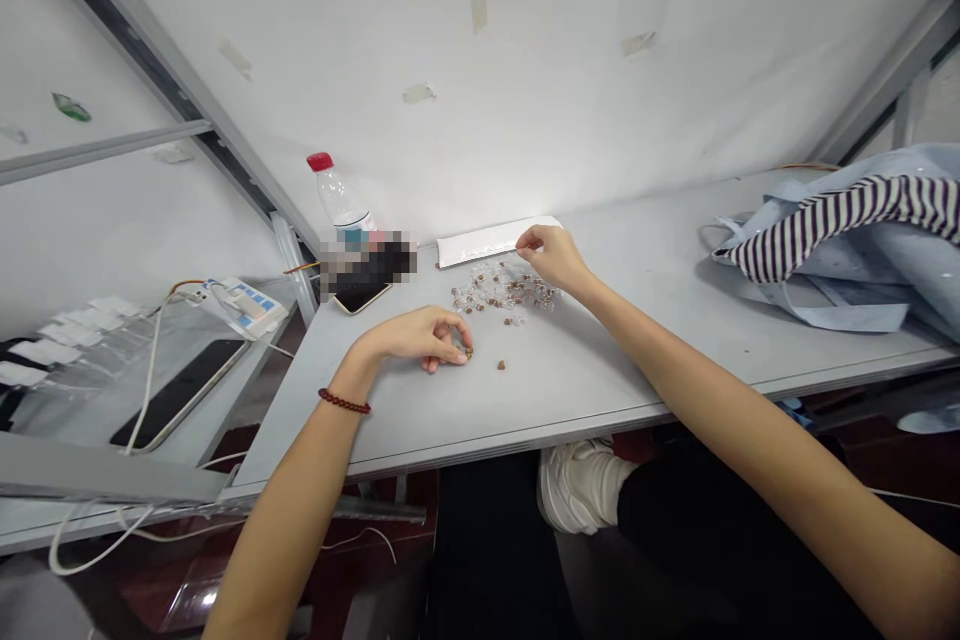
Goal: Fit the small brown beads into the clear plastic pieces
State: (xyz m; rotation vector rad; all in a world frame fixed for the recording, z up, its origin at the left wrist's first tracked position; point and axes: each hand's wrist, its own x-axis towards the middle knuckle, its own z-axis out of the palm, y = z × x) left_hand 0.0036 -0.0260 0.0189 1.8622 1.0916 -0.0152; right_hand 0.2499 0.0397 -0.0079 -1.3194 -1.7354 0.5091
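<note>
Two bare hands worked at a grey-white table (pixel 450 430), over a loose heap of clear, crinkly bits (pixel 506 288) dotted with brown pellets. The left hand (pixel 420 338), a red bead bracelet (pixel 345 402) at its wrist, lay curled low on the tabletop, its thumb and forefinger (pixel 459 340) drawn together on a small brown pellet (pixel 468 352) below the heap. A second brown pellet (pixel 501 365) sat alone, between that hand and the heap. The right hand (pixel 553 257) hung over the far side of the heap, its thumb and forefinger (pixel 521 242) pinched together beside a white paper sleeve (pixel 480 242); I could not tell whether they held anything too thin to see.

The pellets looked small and hard, so a slipping pinch could have sent one rolling across the smooth top and off the near edge. The light clear bits could have clung to dry fingers or scattered if a hand or forearm swept through them. A water bottle (pixel 337 192) with a red cap stood near the far corner, beside a phone (pixel 361 298); a careless reach could have tipped it, wetting the paper sleeve and the heap.
</note>
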